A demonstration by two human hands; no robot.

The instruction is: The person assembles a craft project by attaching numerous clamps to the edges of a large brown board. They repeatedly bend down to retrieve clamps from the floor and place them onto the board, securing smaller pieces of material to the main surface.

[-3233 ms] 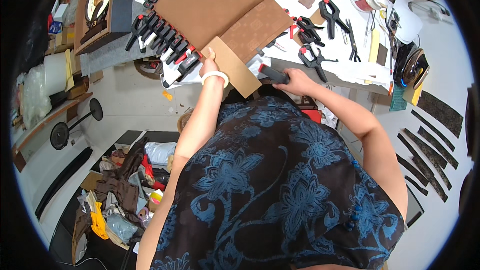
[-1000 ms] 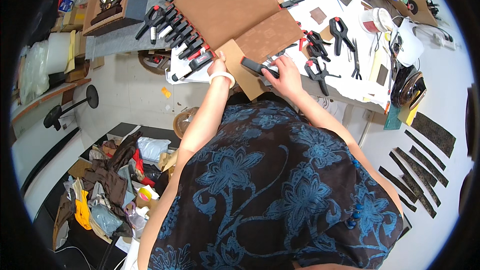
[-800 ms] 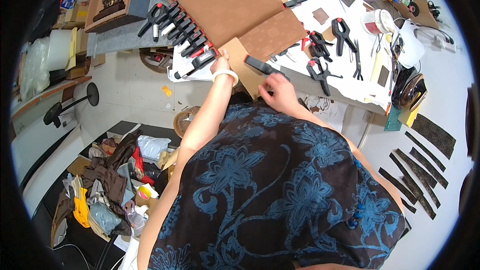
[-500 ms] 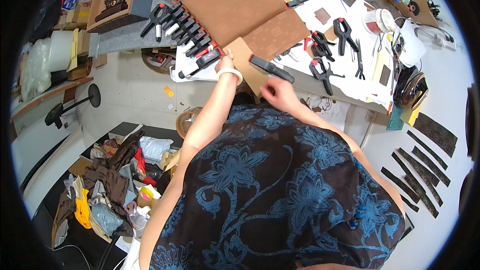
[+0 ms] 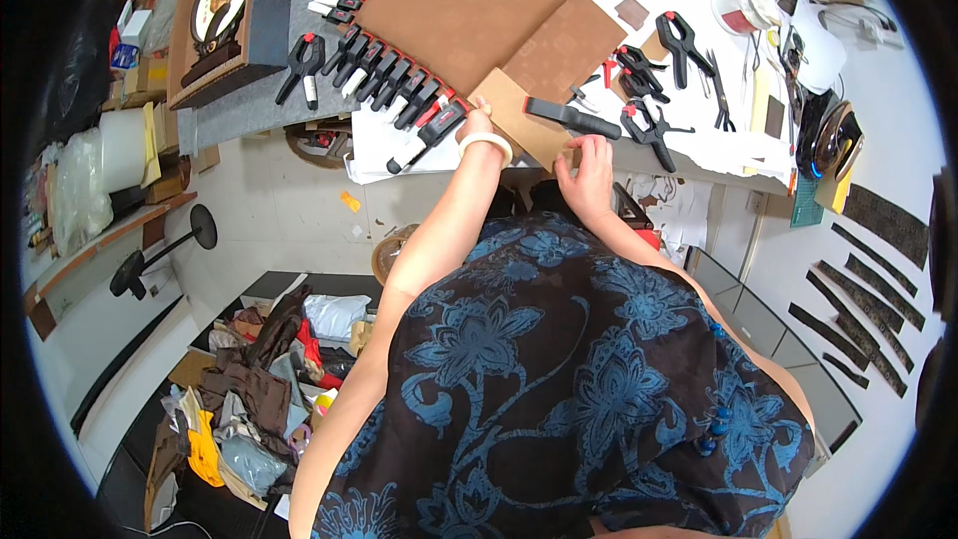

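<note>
From the head camera you look down on your own two arms reaching up to the bench (image 5: 399, 140).

Your left hand (image 5: 477, 125) rests on the near left corner of a light brown card piece (image 5: 519, 120). A white bangle (image 5: 485, 144) sits on that wrist. The hand is mostly hidden from here, so you cannot tell whether its fingers press flat or pinch the edge.

Your right hand (image 5: 587, 165) is at the near edge of the same card piece. Its fingers (image 5: 571, 155) are curled onto the card's edge, and they hold no tool.

A long black clamp (image 5: 573, 118) lies on the card piece, just above your right hand and not touching it.

The card piece sits at the front edge of the bench, touching a bigger brown patterned sheet (image 5: 564, 45). Beside that sheet lies a large plain brown board (image 5: 454, 5).

A row of black spring clamps with red tips (image 5: 394, 85) grips the left side of the big board. More black clamps (image 5: 654, 125) lie loose to the right of your right hand.

Farther right on the bench are a roll of tape (image 5: 736, 8) and a white cloth-like thing (image 5: 818, 35).

Down on the floor to your left is a heap of brown and yellow scraps (image 5: 249, 399). Dark strips (image 5: 858, 279) lie in a row on the floor to your right.
</note>
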